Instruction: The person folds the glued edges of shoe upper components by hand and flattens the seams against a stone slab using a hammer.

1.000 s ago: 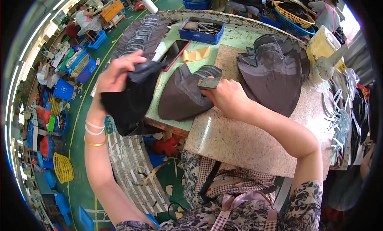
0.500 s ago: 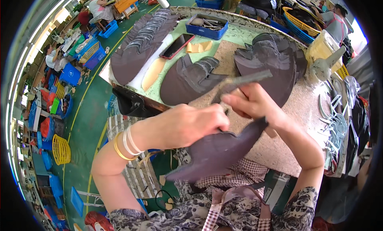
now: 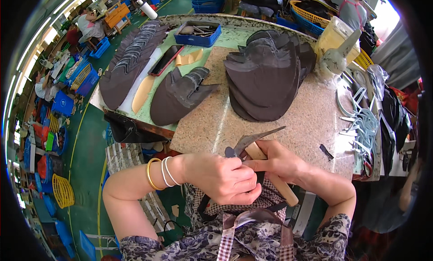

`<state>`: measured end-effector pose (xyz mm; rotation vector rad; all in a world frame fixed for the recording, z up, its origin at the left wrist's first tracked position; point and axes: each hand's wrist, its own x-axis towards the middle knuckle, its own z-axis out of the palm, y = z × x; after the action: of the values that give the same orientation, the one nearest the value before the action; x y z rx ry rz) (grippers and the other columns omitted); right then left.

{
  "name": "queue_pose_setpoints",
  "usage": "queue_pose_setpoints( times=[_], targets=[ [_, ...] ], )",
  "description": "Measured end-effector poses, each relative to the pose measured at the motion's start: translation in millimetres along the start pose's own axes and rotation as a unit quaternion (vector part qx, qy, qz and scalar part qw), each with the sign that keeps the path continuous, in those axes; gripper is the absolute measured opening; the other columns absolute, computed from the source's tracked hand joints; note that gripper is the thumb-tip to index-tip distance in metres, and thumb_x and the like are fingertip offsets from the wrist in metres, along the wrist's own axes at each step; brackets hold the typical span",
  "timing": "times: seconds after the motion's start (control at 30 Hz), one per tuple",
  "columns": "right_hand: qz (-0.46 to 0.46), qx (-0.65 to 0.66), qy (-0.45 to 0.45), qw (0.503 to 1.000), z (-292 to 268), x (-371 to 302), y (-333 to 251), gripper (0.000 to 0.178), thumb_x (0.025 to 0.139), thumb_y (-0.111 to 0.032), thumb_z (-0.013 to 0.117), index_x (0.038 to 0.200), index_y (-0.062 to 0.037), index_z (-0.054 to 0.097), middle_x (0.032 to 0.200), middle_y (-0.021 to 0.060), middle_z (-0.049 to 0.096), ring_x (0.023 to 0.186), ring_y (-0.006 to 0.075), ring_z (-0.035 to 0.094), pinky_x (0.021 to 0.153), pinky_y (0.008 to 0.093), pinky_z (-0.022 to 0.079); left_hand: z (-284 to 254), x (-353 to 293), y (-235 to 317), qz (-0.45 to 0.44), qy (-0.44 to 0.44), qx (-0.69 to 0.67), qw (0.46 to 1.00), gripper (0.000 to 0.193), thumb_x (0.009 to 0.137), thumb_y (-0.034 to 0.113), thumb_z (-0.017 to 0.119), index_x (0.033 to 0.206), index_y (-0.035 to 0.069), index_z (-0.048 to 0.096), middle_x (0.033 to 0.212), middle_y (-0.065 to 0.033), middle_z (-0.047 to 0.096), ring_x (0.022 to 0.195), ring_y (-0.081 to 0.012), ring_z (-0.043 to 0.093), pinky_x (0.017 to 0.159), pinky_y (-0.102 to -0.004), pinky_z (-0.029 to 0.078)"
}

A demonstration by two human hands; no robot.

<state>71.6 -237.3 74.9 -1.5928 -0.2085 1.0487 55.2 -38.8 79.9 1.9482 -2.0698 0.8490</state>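
Observation:
My right hand (image 3: 282,161) is closed around a hammer (image 3: 259,138) with a pale wooden handle and a thin, pointed dark metal head. The handle slants down toward my lap. My left hand (image 3: 228,179) is closed just beside the hammer's round face, its fingers curled; a bit of dark material shows between the hands, but what the left fingers hold is hidden. Beyond my hands on the worktop lie a large stack of dark brown cut pieces (image 3: 264,92), a smaller stack of dark pieces (image 3: 173,103) and a long fanned row of dark pieces (image 3: 119,76).
A blue tray of tools (image 3: 198,39), a phone (image 3: 166,60) and tan pieces (image 3: 143,94) lie at the back left. A yellowish container (image 3: 336,40) stands at the right, behind pale blue strips (image 3: 361,116). A dark scrap (image 3: 325,152) lies near my right forearm.
The view has turned right. My hands have come lower and nearer my body, and the hammer's head has turned. The broad dark piece that hung below my hands no longer shows plainly.

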Motion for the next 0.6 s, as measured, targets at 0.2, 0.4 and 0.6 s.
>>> queue_pose_setpoints(
  times=[0.2, 0.4, 0.6],
  targets=[
    [-0.087, -0.11, 0.049, 0.989, -3.9, -4.4, 18.8, 0.039, 0.077, -0.025, 0.074, 0.099, 0.0037, 0.06, 0.085, 0.0095, 0.063, 0.077, 0.0128, 0.058, 0.067, 0.0296, 0.048, 0.7, 0.7, 8.6, 0.075, 0.0, 0.062, 0.995, 0.021, 0.074, 0.016, 0.06, 0.092, 0.006, 0.064, 0.077, 0.0, 0.06, 0.058, -0.0068, 0.047, 0.048, -0.0186, 0.031],
    [-0.052, -0.108, -0.01, 0.993, -1.7, -9.7, 31.4, 0.041, 0.077, -0.026, 0.071, 0.101, 0.0044, 0.058, 0.085, 0.012, 0.063, 0.078, 0.0154, 0.057, 0.071, 0.033, 0.047, 9.1, 7.5, 24.2, -0.028, 0.033, -0.012, 0.999, 0.025, 0.072, 0.016, 0.06, 0.094, 0.005, 0.065, 0.071, 0.002, 0.054, 0.054, -0.0057, 0.044, 0.048, -0.0176, 0.032],
    [-0.116, -0.037, -0.011, 0.992, 10.8, -0.2, 52.1, 0.041, 0.077, -0.027, 0.07, 0.102, 0.0029, 0.058, 0.082, 0.0126, 0.061, 0.075, 0.0162, 0.056, 0.07, 0.0343, 0.047, 18.1, 19.8, 26.8, 0.014, 0.08, -0.013, 0.997, 0.027, 0.07, 0.017, 0.06, 0.096, 0.011, 0.064, 0.072, 0.0035, 0.048, 0.051, -0.0053, 0.04, 0.045, -0.017, 0.031]
  ],
)
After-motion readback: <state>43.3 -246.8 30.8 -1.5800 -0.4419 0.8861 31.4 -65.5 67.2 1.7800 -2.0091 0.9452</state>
